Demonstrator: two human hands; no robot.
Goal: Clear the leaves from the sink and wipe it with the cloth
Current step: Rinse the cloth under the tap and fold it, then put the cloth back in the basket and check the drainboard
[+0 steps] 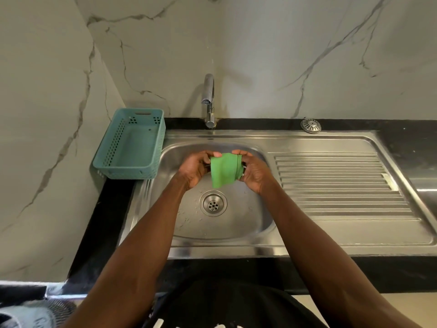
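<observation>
A green cloth (pixel 224 170) is held up above the steel sink bowl (pixel 248 221), folded into a small pad. My left hand (pixel 195 170) grips its left edge and my right hand (pixel 254 172) grips its right edge. Both hands hover over the far half of the bowl, above the round drain (pixel 213 203). Small pale specks and water drops lie on the bowl floor around the drain. I see no whole leaves in the sink.
A teal perforated basket (pixel 131 145) stands on the counter left of the sink. The tap (pixel 209 100) rises behind the bowl. A ribbed draining board (pixel 335 183) lies to the right, with a round metal strainer (pixel 311 125) behind it. Marble walls enclose the corner.
</observation>
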